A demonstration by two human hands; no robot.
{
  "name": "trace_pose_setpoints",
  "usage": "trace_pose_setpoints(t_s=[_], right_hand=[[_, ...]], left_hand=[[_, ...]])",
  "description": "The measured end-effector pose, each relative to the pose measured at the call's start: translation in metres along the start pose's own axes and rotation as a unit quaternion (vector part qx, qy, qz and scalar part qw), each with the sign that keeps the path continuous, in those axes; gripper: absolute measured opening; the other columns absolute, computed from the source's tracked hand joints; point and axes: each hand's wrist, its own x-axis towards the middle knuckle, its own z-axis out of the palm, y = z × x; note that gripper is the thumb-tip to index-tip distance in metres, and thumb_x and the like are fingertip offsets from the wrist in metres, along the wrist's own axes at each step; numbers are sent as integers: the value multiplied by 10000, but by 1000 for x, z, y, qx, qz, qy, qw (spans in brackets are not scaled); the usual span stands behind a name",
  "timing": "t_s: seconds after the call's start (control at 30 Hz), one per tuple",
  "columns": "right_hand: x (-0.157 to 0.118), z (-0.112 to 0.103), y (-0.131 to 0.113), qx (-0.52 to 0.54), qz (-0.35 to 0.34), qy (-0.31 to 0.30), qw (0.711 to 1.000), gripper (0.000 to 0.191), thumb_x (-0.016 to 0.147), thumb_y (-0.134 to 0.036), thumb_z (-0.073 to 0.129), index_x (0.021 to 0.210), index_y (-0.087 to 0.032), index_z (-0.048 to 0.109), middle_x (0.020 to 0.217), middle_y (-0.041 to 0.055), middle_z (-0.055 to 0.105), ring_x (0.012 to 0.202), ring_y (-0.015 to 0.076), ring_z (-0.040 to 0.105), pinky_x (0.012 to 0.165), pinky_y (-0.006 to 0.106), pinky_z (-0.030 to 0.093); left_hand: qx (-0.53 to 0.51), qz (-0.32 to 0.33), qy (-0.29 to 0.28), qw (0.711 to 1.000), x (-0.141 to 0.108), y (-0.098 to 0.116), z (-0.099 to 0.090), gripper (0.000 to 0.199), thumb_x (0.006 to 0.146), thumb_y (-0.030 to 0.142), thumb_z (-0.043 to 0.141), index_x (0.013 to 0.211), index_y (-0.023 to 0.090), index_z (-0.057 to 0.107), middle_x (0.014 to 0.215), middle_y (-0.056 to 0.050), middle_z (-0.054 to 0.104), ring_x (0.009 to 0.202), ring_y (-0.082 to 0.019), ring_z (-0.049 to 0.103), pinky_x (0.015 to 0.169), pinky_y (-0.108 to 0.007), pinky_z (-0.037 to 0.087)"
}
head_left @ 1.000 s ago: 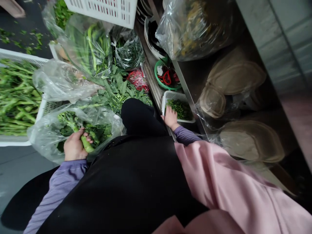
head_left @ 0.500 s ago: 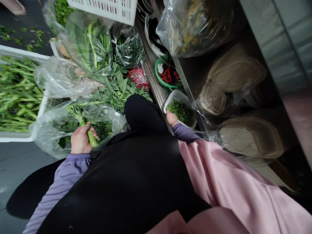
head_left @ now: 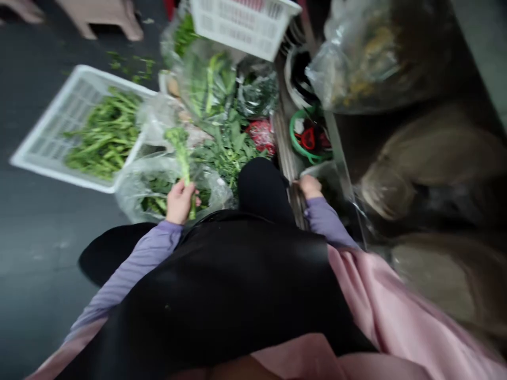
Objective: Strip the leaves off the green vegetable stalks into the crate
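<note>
My left hand (head_left: 181,202) is closed around the stalk of a long green broccoli stem (head_left: 182,153), its small floret head pointing away from me. Below it lies a clear plastic bag (head_left: 130,182) with leafy greens inside. My right hand (head_left: 310,187) is closed by my knee, above a wooden edge (head_left: 291,158). A small dark tip seems to stick out of its left side, but blur hides what it is. Behind that hand, a white basket (head_left: 322,170) is partly covered.
A white crate (head_left: 43,124) on the left holds cut green stalks (head_left: 106,132). Loose leaves (head_left: 233,142) and bagged vegetables (head_left: 209,79) lie ahead. To the right are a green basket (head_left: 295,132) with red-handled scissors (head_left: 307,140) and shelves with wrapped containers (head_left: 431,163). Stools (head_left: 105,16) stand far left.
The view has swung left, showing more of the crate and floor. My right hand has moved forward over the white basket's near side. My left hand, still holding the broccoli stem, is closer to my knee.
</note>
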Motion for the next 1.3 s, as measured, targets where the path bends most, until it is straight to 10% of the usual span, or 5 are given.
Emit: trace_pose_setpoints(t_s=[0.13, 0.43, 0.97, 1.13, 1.3], right_hand=[[-36, -39, -79, 191, -222, 159, 943, 336, 813, -361, 552, 1045, -126, 613, 901, 130, 653, 790, 189, 610, 710, 309, 465], [-114, -10, -283, 503, -347, -204, 765, 303, 850, -498, 500, 777, -211, 432, 513, -71, 445, 412, 75, 405, 416, 196, 357], [-119, -15, -274, 492, -346, -336, 725, 222, 766, -377, 568, 909, -218, 511, 690, -45, 498, 551, 101, 519, 472, 229, 456], [-128, -6, -284, 345, -487, -92, 797, 235, 845, -408, 501, 724, -211, 456, 632, -20, 471, 602, 120, 481, 596, 248, 441], [-153, 18, -266, 220, -668, -140, 697, 226, 775, -409, 601, 710, -215, 507, 678, 29, 538, 666, 155, 513, 648, 274, 443]], left_hand=[[86, 85, 13, 993, -5, -4, -2, 401, 786, 307, 574, 1145, 129, 582, 639, 28, 597, 439, -75, 492, 446, -200, 422], [-1, 164, -38, 986, -30, -1, -8, 460, 818, 400, 559, 1179, 116, 564, 597, 29, 531, 436, -85, 484, 447, -214, 411], [289, 233, 186, 910, -24, 9, -24, 406, 853, 299, 522, 1239, 197, 593, 1220, -59, 627, 1112, -194, 585, 981, -292, 434], [327, 246, 176, 895, -28, 7, -21, 442, 887, 315, 471, 1309, 210, 552, 1270, -47, 604, 1117, -186, 587, 967, -275, 439], [352, 218, 155, 897, -25, 5, -27, 459, 894, 310, 474, 1343, 234, 526, 1240, -42, 621, 1036, -188, 611, 888, -261, 460]])
